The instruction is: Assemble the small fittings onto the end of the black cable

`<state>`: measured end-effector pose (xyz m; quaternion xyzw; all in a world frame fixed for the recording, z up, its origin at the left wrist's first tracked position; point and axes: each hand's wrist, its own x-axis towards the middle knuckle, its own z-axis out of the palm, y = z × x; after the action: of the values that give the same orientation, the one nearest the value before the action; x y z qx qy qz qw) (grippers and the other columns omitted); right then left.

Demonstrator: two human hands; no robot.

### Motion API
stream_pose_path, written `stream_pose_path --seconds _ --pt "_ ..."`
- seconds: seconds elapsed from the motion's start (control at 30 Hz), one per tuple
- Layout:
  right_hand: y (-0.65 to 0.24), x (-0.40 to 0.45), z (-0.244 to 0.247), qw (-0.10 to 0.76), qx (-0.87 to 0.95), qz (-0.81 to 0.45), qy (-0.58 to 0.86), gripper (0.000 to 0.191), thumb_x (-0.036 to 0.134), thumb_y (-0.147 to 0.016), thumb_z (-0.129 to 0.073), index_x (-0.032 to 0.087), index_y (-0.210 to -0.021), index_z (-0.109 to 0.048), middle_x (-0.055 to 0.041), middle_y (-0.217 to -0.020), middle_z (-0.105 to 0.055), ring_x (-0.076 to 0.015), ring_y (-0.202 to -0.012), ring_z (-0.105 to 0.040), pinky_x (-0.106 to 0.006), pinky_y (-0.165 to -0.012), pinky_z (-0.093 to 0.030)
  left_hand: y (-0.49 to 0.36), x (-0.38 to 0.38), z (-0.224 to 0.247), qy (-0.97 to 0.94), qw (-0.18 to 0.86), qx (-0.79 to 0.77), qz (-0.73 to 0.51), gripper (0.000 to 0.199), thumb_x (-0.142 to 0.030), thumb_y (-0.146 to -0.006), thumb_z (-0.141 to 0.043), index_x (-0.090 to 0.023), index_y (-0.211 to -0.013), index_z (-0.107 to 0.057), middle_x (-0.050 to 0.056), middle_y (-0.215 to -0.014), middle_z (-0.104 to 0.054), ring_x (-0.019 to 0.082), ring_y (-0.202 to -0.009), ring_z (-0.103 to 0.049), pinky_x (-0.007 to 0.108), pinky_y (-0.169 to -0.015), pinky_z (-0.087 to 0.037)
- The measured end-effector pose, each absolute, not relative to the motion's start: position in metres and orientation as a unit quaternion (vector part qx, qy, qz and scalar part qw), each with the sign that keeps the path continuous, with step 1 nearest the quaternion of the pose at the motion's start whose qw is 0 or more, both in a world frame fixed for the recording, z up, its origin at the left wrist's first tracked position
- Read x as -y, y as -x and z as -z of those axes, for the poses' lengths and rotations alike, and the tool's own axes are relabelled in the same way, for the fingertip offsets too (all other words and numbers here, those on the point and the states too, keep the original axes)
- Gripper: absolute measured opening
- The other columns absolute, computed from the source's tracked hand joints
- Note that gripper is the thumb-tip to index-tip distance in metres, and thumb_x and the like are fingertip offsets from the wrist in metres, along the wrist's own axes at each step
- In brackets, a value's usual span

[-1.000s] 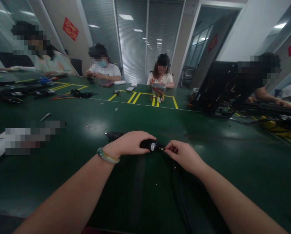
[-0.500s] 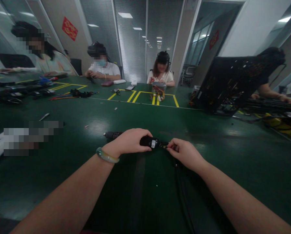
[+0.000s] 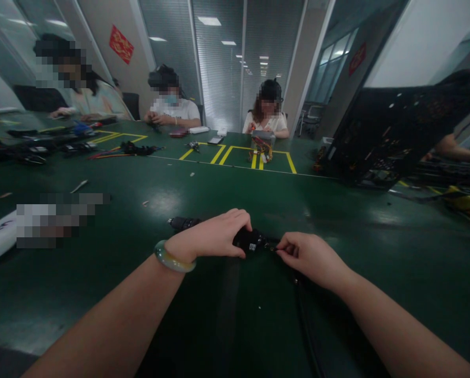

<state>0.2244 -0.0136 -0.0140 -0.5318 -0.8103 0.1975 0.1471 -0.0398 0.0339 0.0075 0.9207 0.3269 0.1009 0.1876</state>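
A black cylindrical tool (image 3: 246, 241) lies crosswise on the green table, with a ribbed collar and metal tip (image 3: 176, 223) pointing left. It looks like an electric screwdriver. My left hand (image 3: 222, 233), with a jade-coloured bangle at the wrist, is wrapped over its middle and hides part of the body. A small white label shows near its right end. There my right hand (image 3: 311, 257) pinches a small piece with a metallic glint (image 3: 272, 249), too small to make out. From below the right hand a black cord (image 3: 307, 325) runs down toward me.
On the left lies a white rounded object (image 3: 2, 233), partly blurred out. Farther left are black cables (image 3: 25, 144). A large black computer case (image 3: 371, 139) stands at the right. Co-workers sit across the table, one behind a power supply (image 3: 263, 137) with coloured wires.
The view has shifted slightly, moving the background to the right. The tool's right end sits a little lower and farther right. Both hands keep their grips.
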Motion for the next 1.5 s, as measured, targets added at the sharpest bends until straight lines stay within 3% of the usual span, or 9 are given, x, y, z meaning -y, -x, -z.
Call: stream_pose_path --seconds 0.43,1.1,1.5 --pt "-0.211 0.018 0.02 0.19 0.794 -0.163 0.554 0.004 0.023 -0.084 -0.057 0.023 -0.084 -0.061 0.0021 -0.076 -0.063 -0.0135 -0.065 -0.057 -0.024 -0.056 -0.039 0.002 -0.018 0.012 -0.91 0.059 -0.374 -0.17 0.024 -0.026 -0.082 -0.059 -0.019 -0.103 -0.052 0.006 -0.099 -0.058 0.023 -0.092 -0.056 0.037 -0.082 -0.044" --pt "-0.208 0.016 0.025 0.236 0.782 -0.17 0.552 0.005 0.016 -0.082 -0.058 0.021 -0.082 -0.059 0.0017 -0.077 -0.06 -0.013 -0.066 -0.055 -0.023 -0.057 -0.038 -0.014 -0.019 0.02 -0.908 0.065 -0.366 -0.194 0.019 -0.024 -0.083 -0.057 -0.022 -0.102 -0.056 0.003 -0.097 -0.063 0.021 -0.09 -0.059 0.036 -0.081 -0.046" --pt "-0.207 0.016 0.028 0.275 0.757 -0.248 0.538 0.005 0.021 -0.087 -0.059 0.022 -0.086 -0.063 0.0021 -0.082 -0.066 -0.0136 -0.074 -0.061 -0.023 -0.064 -0.042 -0.011 -0.025 0.022 -0.933 0.06 -0.307 -0.18 0.012 -0.021 -0.087 -0.055 -0.023 -0.097 -0.06 0.002 -0.099 -0.063 0.019 -0.093 -0.06 0.035 -0.087 -0.045"
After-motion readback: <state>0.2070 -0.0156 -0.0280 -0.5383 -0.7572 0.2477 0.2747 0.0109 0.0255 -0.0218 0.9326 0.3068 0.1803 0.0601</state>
